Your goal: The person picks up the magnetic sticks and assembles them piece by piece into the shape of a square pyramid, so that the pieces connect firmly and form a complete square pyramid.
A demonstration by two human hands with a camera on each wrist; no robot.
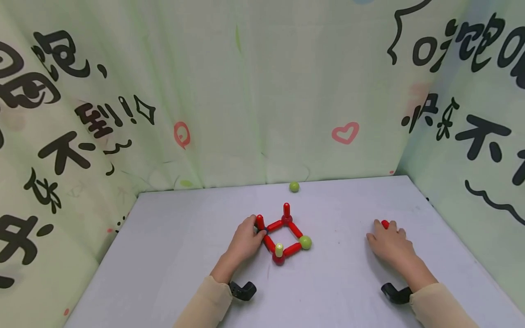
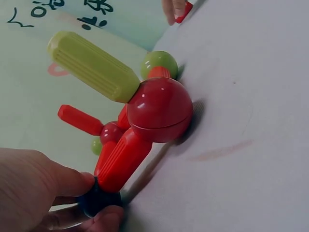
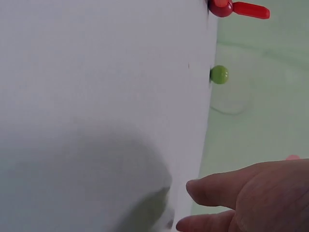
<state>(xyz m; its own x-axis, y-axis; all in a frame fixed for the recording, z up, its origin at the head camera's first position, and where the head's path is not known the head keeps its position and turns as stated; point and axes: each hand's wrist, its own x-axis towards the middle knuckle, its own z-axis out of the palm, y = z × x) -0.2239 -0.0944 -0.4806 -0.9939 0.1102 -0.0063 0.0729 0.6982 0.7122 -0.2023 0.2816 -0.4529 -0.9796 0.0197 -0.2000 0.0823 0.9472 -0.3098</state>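
Note:
A square of red rods (image 1: pixel 293 249) joined by balls lies mid-table. My left hand (image 1: pixel 244 241) pinches the dark blue ball (image 2: pixel 99 200) at its left corner, from which a red rod (image 1: pixel 260 222) stands up. The near red ball (image 2: pixel 161 110) carries an upright yellow-green rod (image 2: pixel 94 66); the far red ball (image 1: pixel 286 220) bears an upright red rod (image 1: pixel 286 209). A green ball (image 1: pixel 305 242) forms the right corner. Farther right, my right hand (image 1: pixel 391 243) rests over a loose red piece (image 1: pixel 385 224), mostly hidden by the fingers; the thumb lies apart from it.
A loose green ball (image 1: pixel 294 187) sits near the back edge of the white table (image 1: pixel 164 255). A pale green curtain (image 1: pixel 287 91) with dark lettering surrounds the back and sides. Black wrist mounts (image 1: pixel 243 290) stick out beside both sleeves.

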